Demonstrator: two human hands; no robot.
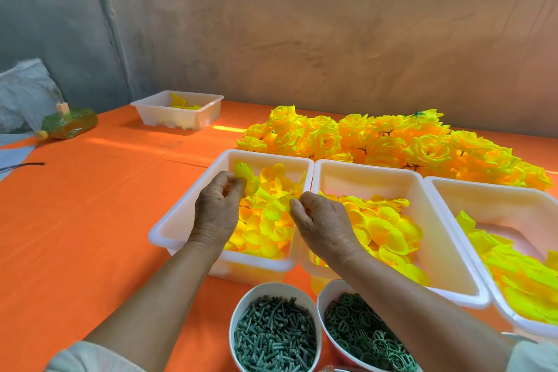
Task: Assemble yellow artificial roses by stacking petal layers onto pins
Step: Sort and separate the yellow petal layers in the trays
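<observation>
Yellow petal (245,174) pinched by left hand (216,205) over 1 white tub (169,226); right hand (323,220) fingers curled among petals (265,238), grip unclear.

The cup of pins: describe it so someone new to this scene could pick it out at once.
On the orange table, a row of white tubs holds yellow petals. Just nearer the person stand two round cups side by side; the cup of pins is the left one. It holds straight green pegs, while the right cup holds green rings.
</observation>
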